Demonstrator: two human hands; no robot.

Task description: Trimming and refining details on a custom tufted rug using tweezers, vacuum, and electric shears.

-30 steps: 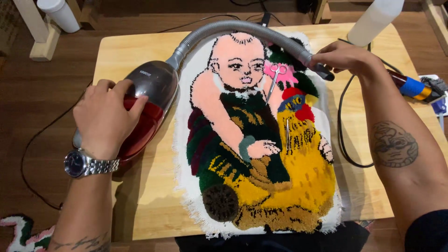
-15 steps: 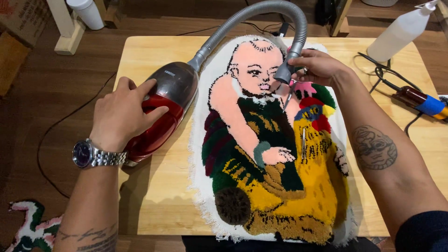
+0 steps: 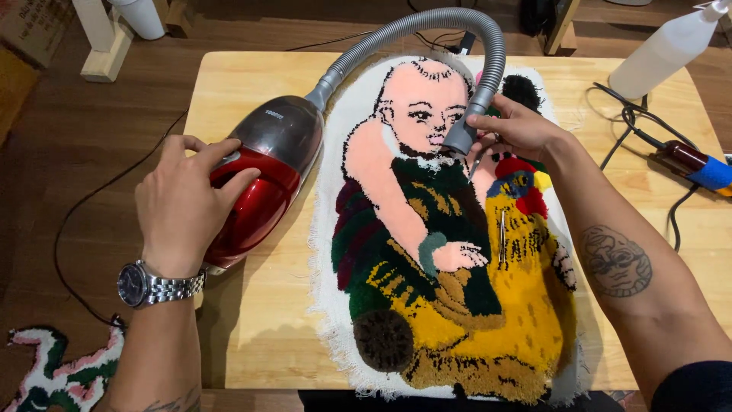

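Head camera view showed the right hand (image 3: 515,126) closed around the nozzle end of a grey ribbed vacuum hose (image 3: 427,30), its mouth pressed to the chin of the pink baby face on a multicoloured tufted rug (image 3: 450,244) lying on a pale wooden table (image 3: 252,320). A second earlier the nozzle had been at the rug's far right edge; it had since travelled left and nearer onto the face, suggesting loose fibres were being cleared pass by pass. The left hand (image 3: 187,202) lay spread, fingers curled, over the red and grey canister vacuum cleaner (image 3: 263,179) left of the rug, much as before. A white squeeze bottle (image 3: 663,49) and a blue-handled corded tool (image 3: 698,164) sat far right.
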